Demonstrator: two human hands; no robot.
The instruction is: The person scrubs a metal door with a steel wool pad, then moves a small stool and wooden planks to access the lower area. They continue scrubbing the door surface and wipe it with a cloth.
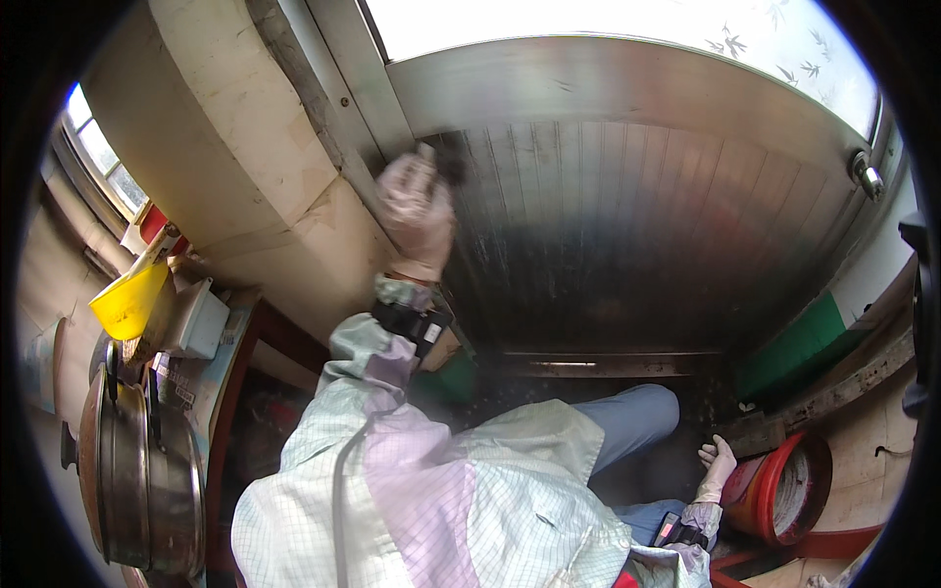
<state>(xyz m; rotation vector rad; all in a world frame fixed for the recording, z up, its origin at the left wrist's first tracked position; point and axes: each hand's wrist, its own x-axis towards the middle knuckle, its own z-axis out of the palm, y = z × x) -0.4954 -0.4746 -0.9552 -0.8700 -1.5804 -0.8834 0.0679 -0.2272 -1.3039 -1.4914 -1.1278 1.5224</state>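
Note:
My left hand (417, 209), in a pale thin glove, is raised to the upper left corner of the door's ribbed panel. Motion blurs it. Its fingers are closed on a dark pad (450, 158), whose exact kind is too blurred to tell. The pad appears to press on the ribbed metal panel (588, 235), which has streaks down its left part. My right hand (717, 459), also gloved, hangs low at the right with fingers apart and nothing in it. Close to it a red bucket (772, 489) lies tipped, its mouth facing right.
The metal door has a lever handle (867, 176) at the right and a leaf-patterned glass pane (625, 18) above. At my left, a table bears a stacked steel pot (140, 478), a yellow plastic container (132, 301) and a pale plastic box (198, 323). A sill (603, 365) runs below the door.

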